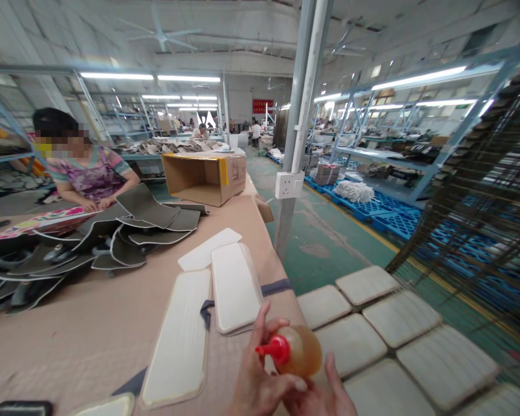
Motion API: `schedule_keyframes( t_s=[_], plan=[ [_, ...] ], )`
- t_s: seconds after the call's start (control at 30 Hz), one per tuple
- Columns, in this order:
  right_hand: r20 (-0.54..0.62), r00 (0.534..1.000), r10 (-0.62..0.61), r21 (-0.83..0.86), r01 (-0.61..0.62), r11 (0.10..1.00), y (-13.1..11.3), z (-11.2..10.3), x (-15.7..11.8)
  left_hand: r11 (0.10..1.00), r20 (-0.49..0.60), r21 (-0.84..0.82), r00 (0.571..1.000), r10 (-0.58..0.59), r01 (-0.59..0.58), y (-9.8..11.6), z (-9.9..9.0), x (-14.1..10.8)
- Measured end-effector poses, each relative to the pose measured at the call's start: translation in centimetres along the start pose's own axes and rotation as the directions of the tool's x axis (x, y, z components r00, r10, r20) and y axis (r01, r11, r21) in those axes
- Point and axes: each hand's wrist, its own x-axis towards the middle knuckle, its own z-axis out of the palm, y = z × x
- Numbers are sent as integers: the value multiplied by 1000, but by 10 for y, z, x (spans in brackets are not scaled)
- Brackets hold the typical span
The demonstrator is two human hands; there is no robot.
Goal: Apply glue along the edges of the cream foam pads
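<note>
At the far left, a co-worker (93, 167) stands behind the table (91, 335), both hands resting by a flowered cloth (47, 222); the heaped grey pieces (156, 211) with white edges hide part of that cloth from us. Below, a dark flat object (26, 408) is cut off by the bottom edge, so we cannot make out what it is. To the right, a cardboard box (199, 179) lies with its opening towards us, its inside in shadow. Nearer, we see white panels (177, 341) on the table, some overlapping, one cropped at the bottom; they cover stretches of a dark blue strip (275, 287).

Our left hand (262, 364) is closed around the neck end of a squeeze bottle (303, 349), held over the table's right edge. Its red nozzle (266, 348) points left and slightly down; the long axis runs nearly level, with the amber base to the right. Our right hand (323, 396) is under that base, its thumb apart; its other fingers are largely hidden, so we cannot tell how firmly it grips.

Further right, a post (301, 98) blocks part of the aisle, pale pads (372, 341) lie in rows, and a dark rack (472, 173) blurs out of frame.
</note>
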Motion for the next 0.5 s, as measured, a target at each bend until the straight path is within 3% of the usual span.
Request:
schedule_keyframes(
  t_s=[0.1,0.23,0.5],
  plan=[
    [-1,1000,-8,77,8,997,-1,10,-3,999,-1,35,999,35,-35,-6,6,-5],
    [-53,998,-22,91,26,995,-2,8,-4,999,-32,44,999,14,-13,-12,10,-8],
    [-132,990,-55,80,66,995,0,-1,-2,992,-23,-90,996,-90,87,1,16,-10]
  ],
)
